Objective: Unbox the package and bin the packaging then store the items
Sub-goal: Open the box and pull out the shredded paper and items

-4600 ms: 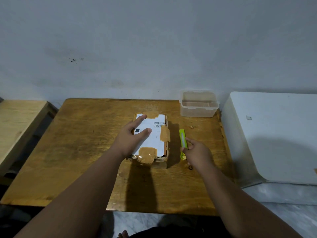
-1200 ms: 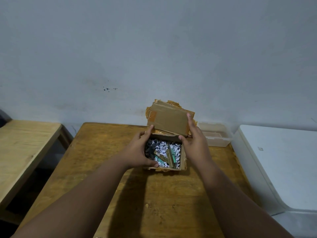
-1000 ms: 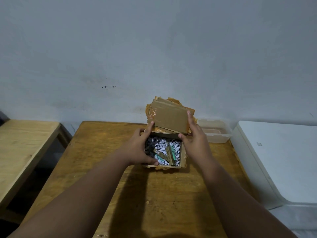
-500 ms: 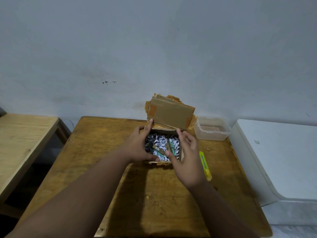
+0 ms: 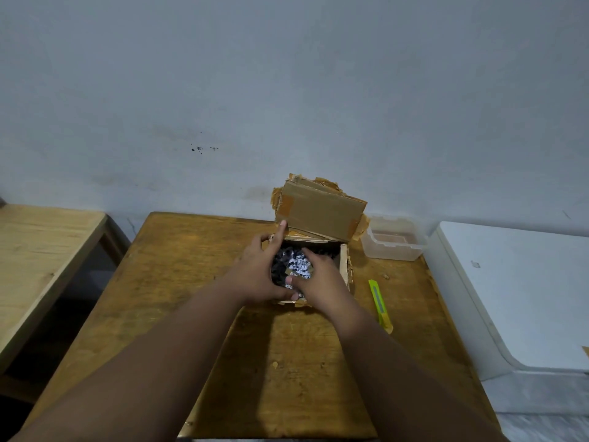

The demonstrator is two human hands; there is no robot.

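Observation:
A small cardboard box (image 5: 346, 266) stands open at the back of the wooden table (image 5: 191, 282), its taped lid (image 5: 318, 215) folded up toward the wall. Black-and-white shredded paper (image 5: 298, 264) fills it. My left hand (image 5: 258, 275) grips the box's left wall, thumb on the front edge and forefinger raised along the lid. My right hand (image 5: 322, 279) is inside the box with its fingers curled down into the shreds. It covers the small items seen before, and whether it holds one is hidden.
A yellow-green utility knife (image 5: 379, 301) lies on the table right of the box. A clear plastic container (image 5: 395, 244) sits at the back right corner. A white unit (image 5: 526, 291) stands to the right, a second wooden table (image 5: 41, 250) to the left.
The box was sealed, now it is open. My right hand has left the lid and dropped into the shredded paper. The lid stays up and my left hand keeps its hold.

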